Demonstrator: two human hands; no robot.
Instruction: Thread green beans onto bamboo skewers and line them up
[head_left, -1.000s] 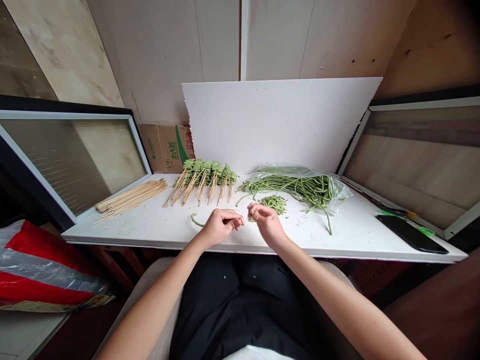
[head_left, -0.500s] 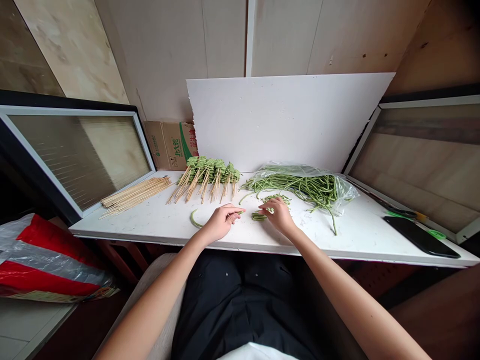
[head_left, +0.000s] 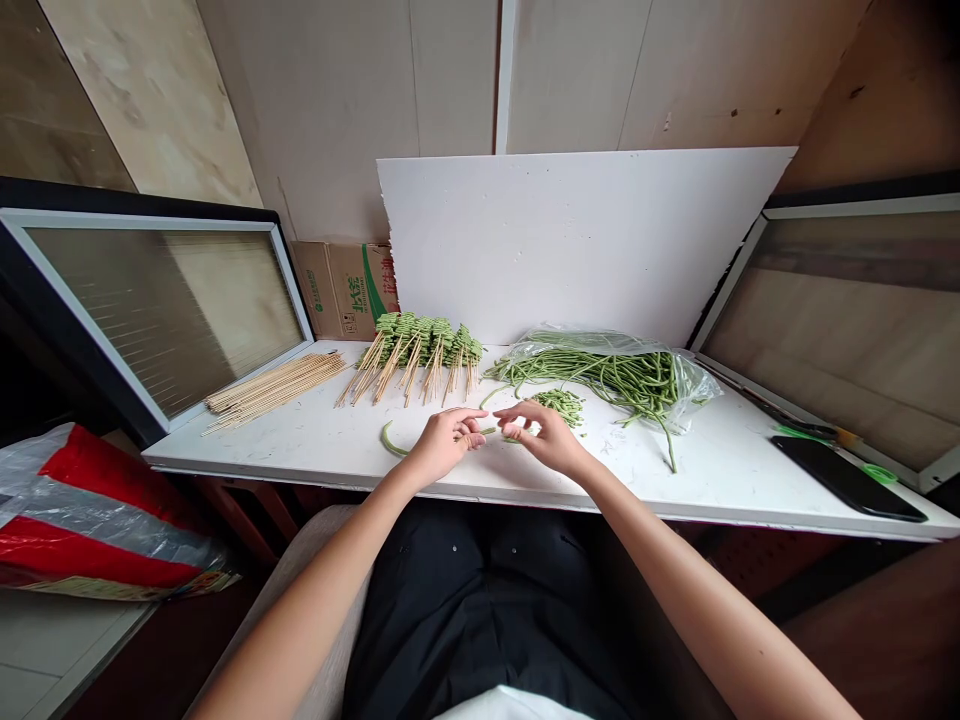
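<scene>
Left hand point(head_left: 442, 443) pinches a long bean point(head_left: 385, 438), tail curving left on the surface point(head_left: 637, 480), right hand point(head_left: 551, 437) loosely open by its other end; loaded skewers point(head_left: 420, 340) piled, cut pieces point(head_left: 559, 404) heaped, bagged whole beans point(head_left: 600, 370) and bare sticks point(head_left: 277, 388) apparently left.

The middle of the slender, curved green bean point(head_left: 385, 438) is hidden by the bare left hand point(head_left: 441, 444).
</scene>
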